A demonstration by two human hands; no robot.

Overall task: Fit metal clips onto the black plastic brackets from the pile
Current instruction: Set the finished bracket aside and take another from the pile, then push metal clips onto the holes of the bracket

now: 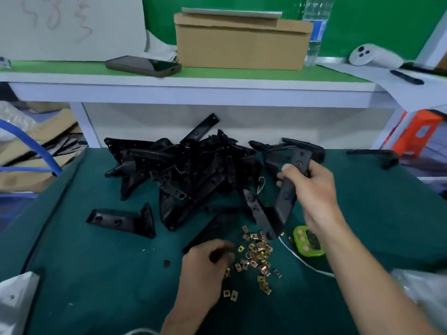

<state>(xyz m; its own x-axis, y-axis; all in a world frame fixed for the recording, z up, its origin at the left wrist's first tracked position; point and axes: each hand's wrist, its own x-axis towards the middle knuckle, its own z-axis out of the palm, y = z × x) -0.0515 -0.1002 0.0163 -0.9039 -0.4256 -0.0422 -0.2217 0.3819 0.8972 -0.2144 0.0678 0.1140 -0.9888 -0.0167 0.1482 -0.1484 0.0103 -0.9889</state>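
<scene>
Right grip: the right grip (312,187), right of centre, is clamped on a black bracket (286,197). The thumb (287,169) is pressed on its upper face and the fingers are curled behind it.
Held bracket: it is held tilted above the table (96,274). Its upper end is towards the pile and its lower end is down over the far edge of the clips.
Left grip: the left grip (208,259), at lower centre, is held low with fingers curled at the left edge of the clips. It is blurred, so whether a clip is pinched cannot be told.
Metal clips: the brass-coloured metal clips (256,255) are scattered loosely on the table at lower centre. Two are set apart below the rest.
Pile: the pile of black brackets (183,170) is heaped in the middle of the frame, at the back of the table.
Loose brackets: a lone bracket (123,220) is seen left of the pile, and a far bracket (372,155) at the right edge of the table.
Table: it is covered in dark green.
Timer: a small green timer (308,241) with pink buttons is placed just right of the clips, with a white cord (304,259) running past it to the lower right.
Shelf: on the white shelf (193,90) across the upper frame are seen a dark phone (142,65), a cardboard box (242,42), a clear bottle (316,27) and a white controller (372,55).
</scene>
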